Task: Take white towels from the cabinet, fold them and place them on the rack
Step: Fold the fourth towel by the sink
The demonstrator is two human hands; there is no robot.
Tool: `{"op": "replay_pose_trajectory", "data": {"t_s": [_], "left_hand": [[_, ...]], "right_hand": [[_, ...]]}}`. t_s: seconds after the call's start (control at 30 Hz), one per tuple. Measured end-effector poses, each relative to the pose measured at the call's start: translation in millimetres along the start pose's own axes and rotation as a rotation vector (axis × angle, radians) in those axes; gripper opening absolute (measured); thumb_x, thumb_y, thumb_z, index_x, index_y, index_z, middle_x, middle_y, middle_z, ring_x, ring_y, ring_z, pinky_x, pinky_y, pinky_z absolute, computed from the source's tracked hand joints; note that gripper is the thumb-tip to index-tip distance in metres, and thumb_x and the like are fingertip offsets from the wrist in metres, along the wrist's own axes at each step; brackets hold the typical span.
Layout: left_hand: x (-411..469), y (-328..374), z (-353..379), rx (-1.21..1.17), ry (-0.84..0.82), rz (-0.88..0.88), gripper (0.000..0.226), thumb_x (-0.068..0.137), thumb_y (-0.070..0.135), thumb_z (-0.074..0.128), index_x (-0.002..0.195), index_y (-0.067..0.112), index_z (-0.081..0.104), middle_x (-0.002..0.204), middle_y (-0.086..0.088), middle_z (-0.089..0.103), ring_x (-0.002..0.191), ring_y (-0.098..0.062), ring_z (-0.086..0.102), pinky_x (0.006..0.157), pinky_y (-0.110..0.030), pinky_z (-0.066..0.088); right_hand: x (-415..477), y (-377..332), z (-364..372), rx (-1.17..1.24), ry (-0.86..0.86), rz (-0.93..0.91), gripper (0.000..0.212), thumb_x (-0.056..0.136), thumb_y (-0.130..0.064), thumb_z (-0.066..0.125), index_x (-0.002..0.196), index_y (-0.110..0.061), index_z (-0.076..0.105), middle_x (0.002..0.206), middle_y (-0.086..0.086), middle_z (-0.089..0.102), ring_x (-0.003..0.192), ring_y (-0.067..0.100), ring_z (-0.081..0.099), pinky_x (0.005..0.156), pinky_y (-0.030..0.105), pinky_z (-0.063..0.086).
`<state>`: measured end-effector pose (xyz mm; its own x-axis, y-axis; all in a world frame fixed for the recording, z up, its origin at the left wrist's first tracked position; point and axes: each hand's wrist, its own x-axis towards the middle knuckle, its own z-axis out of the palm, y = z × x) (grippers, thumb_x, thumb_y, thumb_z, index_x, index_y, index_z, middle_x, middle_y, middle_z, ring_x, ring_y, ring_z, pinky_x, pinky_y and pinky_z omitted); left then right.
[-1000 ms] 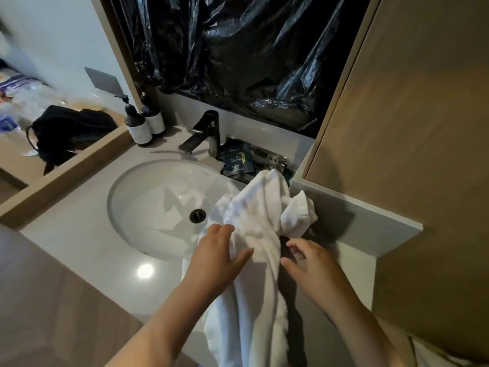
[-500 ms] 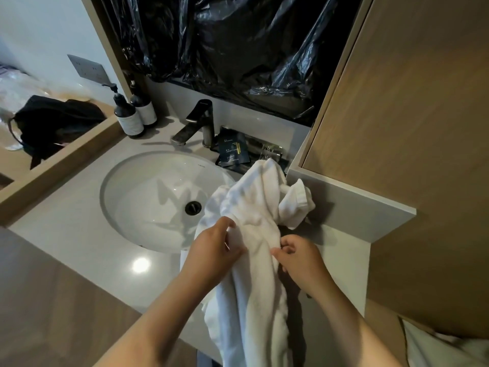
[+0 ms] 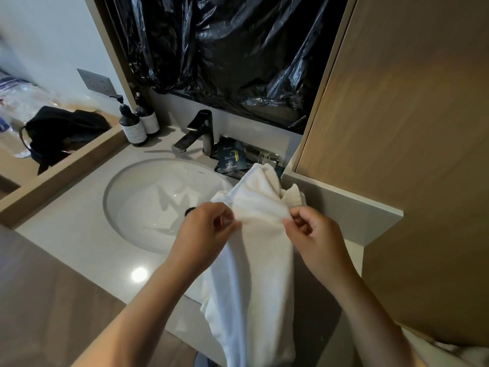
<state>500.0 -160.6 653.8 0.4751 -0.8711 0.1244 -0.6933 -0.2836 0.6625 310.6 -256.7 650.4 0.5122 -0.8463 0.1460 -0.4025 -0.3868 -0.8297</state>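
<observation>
At a bathroom tabletop (image 3: 66, 234), a person's left hand (image 3: 203, 229) and right hand (image 3: 315, 234) each pinch a fold of one white towel (image 3: 259, 274), fingers curled tight on the cloth. The towel lies bunched just right of the sink (image 3: 148, 202), its far end heaped against the ledge below a wood-panelled cabinet (image 3: 410, 154), its near end hanging over the front edge. Folding appears barely begun: the hands seem to be sorting out an edge. The next move likely calls for drawing them apart to pull that edge straight and find the corners. No rack is in view. Also present: one faucet (image 3: 198, 133), two pump bottles (image 3: 132, 128), one dark sachet (image 3: 231, 160) and one black bag (image 3: 60, 131).
</observation>
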Motion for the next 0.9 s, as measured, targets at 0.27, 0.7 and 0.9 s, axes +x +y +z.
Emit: {"op": "replay_pose_trajectory", "data": {"t_s": [0.27,0.7,0.9], "left_hand": [[7,43,-23,-0.126,0.138,0.229,0.011,0.088,0.027,0.067,0.088,0.017,0.063,0.089,0.010,0.050,0.078,-0.006,0.054,0.068,-0.013,0.045],[-3,15,14,-0.038,-0.008,0.063,0.014,0.092,0.031,0.062,0.091,0.019,0.055,0.081,0.007,0.053,0.073,-0.004,0.049,0.062,-0.019,0.036],[-17,-5,12,0.036,-0.275,-0.133,0.066,0.074,0.060,0.069,0.130,0.036,0.043,0.115,0.008,0.040,0.098,-0.012,0.048,0.080,-0.022,0.035]], "right_hand": [[19,-27,-36,0.117,0.188,-0.091,0.008,0.096,-0.021,0.059,0.095,-0.018,0.067,0.077,-0.013,0.064,0.070,0.001,0.058,0.057,0.008,0.042],[-35,33,-19,0.034,-0.281,0.405,0.039,0.084,-0.042,0.070,0.118,-0.035,0.053,0.109,-0.014,0.065,0.097,0.000,0.063,0.082,0.020,0.051],[-56,44,2,-0.094,-0.191,0.378,0.019,0.087,-0.032,0.071,0.104,-0.023,0.068,0.091,-0.010,0.070,0.086,0.004,0.065,0.082,0.028,0.055]]}}
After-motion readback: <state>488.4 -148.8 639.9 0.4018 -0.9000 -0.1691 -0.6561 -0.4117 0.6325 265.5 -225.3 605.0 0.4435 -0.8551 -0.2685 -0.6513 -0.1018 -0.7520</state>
